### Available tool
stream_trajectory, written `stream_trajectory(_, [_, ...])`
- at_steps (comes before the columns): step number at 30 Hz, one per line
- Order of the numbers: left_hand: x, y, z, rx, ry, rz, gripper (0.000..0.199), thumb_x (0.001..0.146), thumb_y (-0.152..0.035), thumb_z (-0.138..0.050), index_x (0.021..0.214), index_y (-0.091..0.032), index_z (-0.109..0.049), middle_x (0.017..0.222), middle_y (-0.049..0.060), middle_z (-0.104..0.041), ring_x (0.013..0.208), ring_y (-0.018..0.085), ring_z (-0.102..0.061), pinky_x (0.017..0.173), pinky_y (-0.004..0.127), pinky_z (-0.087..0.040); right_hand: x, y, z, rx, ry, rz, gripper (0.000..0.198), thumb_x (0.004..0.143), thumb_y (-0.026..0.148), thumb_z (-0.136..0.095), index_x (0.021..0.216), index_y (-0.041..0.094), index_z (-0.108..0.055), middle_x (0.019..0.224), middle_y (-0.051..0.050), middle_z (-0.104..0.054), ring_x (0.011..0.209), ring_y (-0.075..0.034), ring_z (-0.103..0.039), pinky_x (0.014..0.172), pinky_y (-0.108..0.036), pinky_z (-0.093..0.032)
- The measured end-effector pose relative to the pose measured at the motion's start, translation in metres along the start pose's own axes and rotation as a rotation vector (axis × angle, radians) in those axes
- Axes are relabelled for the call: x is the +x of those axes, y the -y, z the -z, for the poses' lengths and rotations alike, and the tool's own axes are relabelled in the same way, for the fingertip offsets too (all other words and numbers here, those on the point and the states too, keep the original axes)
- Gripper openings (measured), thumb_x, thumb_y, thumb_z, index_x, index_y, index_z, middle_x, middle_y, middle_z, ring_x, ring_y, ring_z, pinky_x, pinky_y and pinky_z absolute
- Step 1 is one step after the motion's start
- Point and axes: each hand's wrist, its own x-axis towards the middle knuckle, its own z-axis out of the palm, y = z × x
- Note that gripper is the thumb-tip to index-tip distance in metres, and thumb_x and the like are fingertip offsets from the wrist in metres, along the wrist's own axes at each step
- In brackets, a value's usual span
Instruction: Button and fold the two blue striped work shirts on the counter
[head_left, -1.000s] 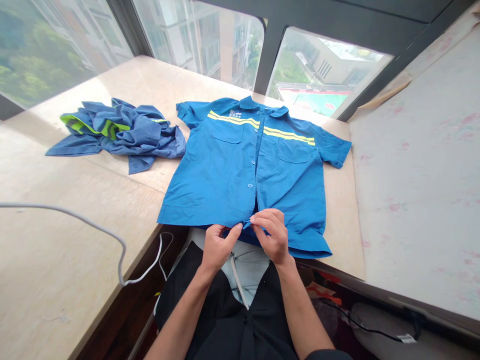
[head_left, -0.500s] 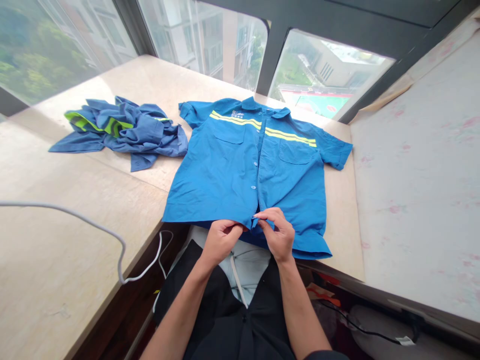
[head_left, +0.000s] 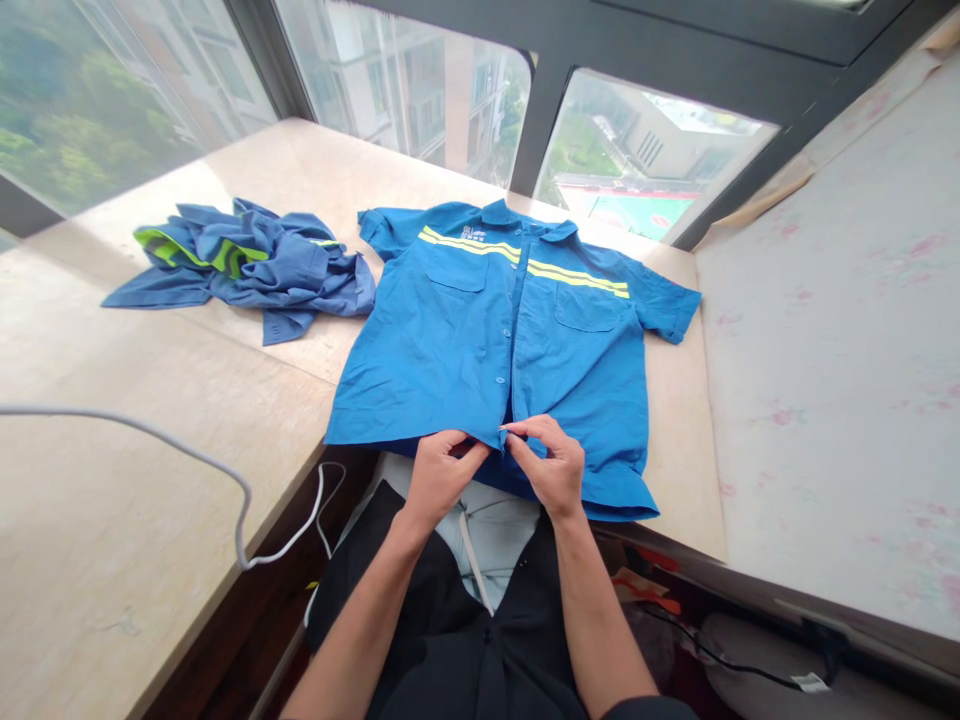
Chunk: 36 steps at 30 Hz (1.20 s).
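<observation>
A blue short-sleeved work shirt (head_left: 442, 350) with yellow reflective stripes lies front up on the sill, its collar toward the window. Buttons show along the left edge of its front opening, which gapes slightly near the bottom. My left hand (head_left: 444, 475) pinches the bottom hem just left of the opening, some fingertips hidden under the cloth. Close beside it, my right hand (head_left: 551, 462) pinches the lower corner of the front edge between thumb and forefinger. Whether a button is between those fingertips is too small to tell.
A crumpled blue garment (head_left: 300, 275) with bright green bands lies left of the shirt. A white cable (head_left: 187, 450) crosses the left part of the sill (head_left: 97, 520) and hangs over its edge. Windows stand behind; a flower-patterned wall panel (head_left: 825, 400) borders the right.
The lower front edges of the shirt have shifted slightly left, along with my right hand. Both hands keep their pinch at the hem.
</observation>
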Motion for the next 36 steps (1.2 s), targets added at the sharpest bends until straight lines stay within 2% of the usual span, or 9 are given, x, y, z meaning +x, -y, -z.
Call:
stream_trajectory(6, [0.004,-0.003,0.001,0.063,-0.02,0.051,0.023,0.079,-0.033,-0.066,0.069,-0.014,-0.074,0.067,0.002,-0.072,0.064,0.016,-0.063,0.062,0.023,-0.047,0.002,0.005,0.007,-0.009,0.125,0.043,0.019,0.093,0.021,-0.06,0.107,0.026,-0.072,0.099,-0.005,-0.074,0.092,-0.02,-0.066,0.085,-0.037,-0.052])
stream_trajectory(10, [0.005,-0.004,0.002,0.105,-0.038,0.068,0.021,0.078,-0.031,-0.066,0.069,-0.014,-0.075,0.068,0.002,-0.073,0.061,0.015,-0.062,0.059,0.023,-0.046,0.002,0.01,0.006,-0.074,0.174,0.114,0.037,0.087,0.028,-0.07,0.123,0.026,-0.065,0.113,-0.008,-0.07,0.104,-0.023,-0.064,0.093,-0.041,-0.051])
stream_trajectory(12, [0.006,-0.005,0.001,0.123,-0.043,0.045,0.019,0.079,-0.028,-0.065,0.069,-0.015,-0.075,0.068,0.002,-0.074,0.061,0.016,-0.063,0.06,0.024,-0.046,0.004,0.01,0.003,-0.097,0.143,0.157,0.037,0.086,0.028,-0.072,0.122,0.026,-0.066,0.112,-0.008,-0.07,0.104,-0.023,-0.064,0.093,-0.041,-0.052])
stream_trajectory(15, [0.007,-0.005,0.0,0.122,-0.027,0.003,0.017,0.081,-0.027,-0.064,0.074,-0.017,-0.076,0.074,0.002,-0.076,0.067,0.017,-0.067,0.065,0.025,-0.049,0.009,0.008,0.0,-0.082,0.102,0.2,0.021,0.091,0.023,-0.065,0.111,0.027,-0.071,0.107,-0.007,-0.071,0.1,-0.021,-0.067,0.09,-0.037,-0.054])
stream_trajectory(18, [0.008,-0.006,-0.001,0.076,-0.006,-0.015,0.017,0.083,-0.029,-0.065,0.081,-0.018,-0.078,0.084,0.004,-0.078,0.075,0.02,-0.071,0.072,0.027,-0.052,0.014,0.008,0.0,-0.081,0.076,0.208,0.02,0.093,0.02,-0.061,0.105,0.027,-0.074,0.1,-0.005,-0.073,0.091,-0.018,-0.069,0.083,-0.033,-0.057])
stream_trajectory(22, [0.009,-0.007,-0.003,0.005,0.005,0.004,0.019,0.084,-0.03,-0.064,0.087,-0.017,-0.078,0.091,0.005,-0.078,0.082,0.021,-0.072,0.076,0.028,-0.054,0.015,0.009,-0.002,-0.04,0.025,0.086,0.017,0.091,0.021,-0.063,0.101,0.026,-0.077,0.092,-0.004,-0.075,0.084,-0.018,-0.07,0.078,-0.032,-0.057])
stream_trajectory(27, [0.008,-0.003,-0.006,-0.041,0.022,0.069,0.022,0.085,-0.032,-0.063,0.087,-0.016,-0.078,0.087,0.006,-0.078,0.079,0.022,-0.072,0.074,0.029,-0.055,0.015,0.006,-0.004,0.02,0.016,-0.134,0.016,0.089,0.027,-0.065,0.098,0.025,-0.078,0.093,-0.003,-0.076,0.085,-0.019,-0.07,0.081,-0.033,-0.057])
stream_trajectory(36, [0.003,0.001,-0.008,0.008,-0.056,0.048,0.021,0.082,-0.03,-0.064,0.086,-0.014,-0.077,0.082,0.006,-0.077,0.072,0.019,-0.071,0.069,0.027,-0.056,0.015,0.009,-0.005,0.027,0.037,-0.187,0.019,0.088,0.029,-0.063,0.098,0.024,-0.078,0.096,-0.004,-0.078,0.089,-0.021,-0.072,0.084,-0.034,-0.058])
